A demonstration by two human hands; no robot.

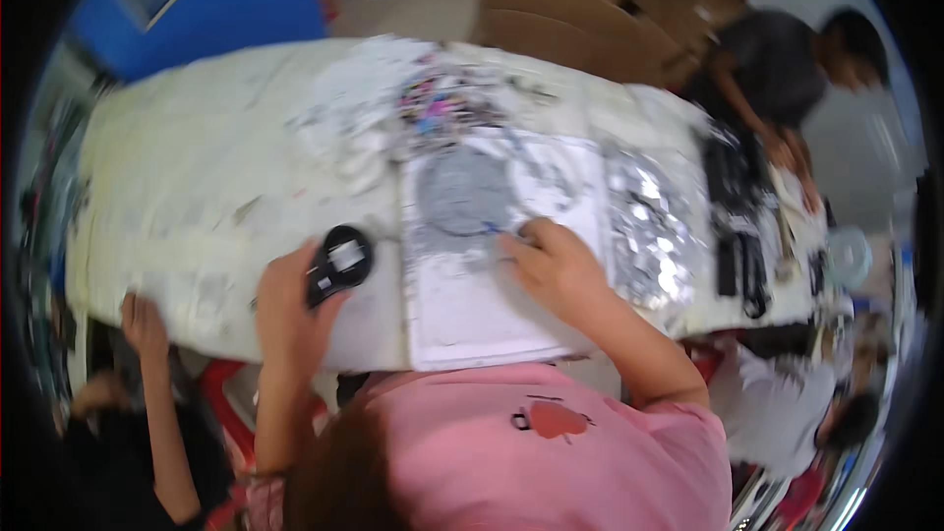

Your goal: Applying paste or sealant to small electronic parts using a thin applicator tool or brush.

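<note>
My left hand (287,300) is closed around the handle of a black round-headed device (347,254) with a white label on its face. It is held over the table, left of a white board or tray (467,320). On that board lies a grey round patch (462,192), its material too blurred to name. At the patch's lower right edge my right hand (556,270) has its fingers pinched together. A small blue piece (490,227) shows at the fingertips; its kind is not clear.
Behind the board sits a heap of small colourful pieces (438,108) beside white scraps (359,88). Silvery shiny packets (654,236) lie to its right, then black items (733,187). Other people are around the table, one person's hand (147,329) at the left edge. Cardboard boxes (560,25) stand behind.
</note>
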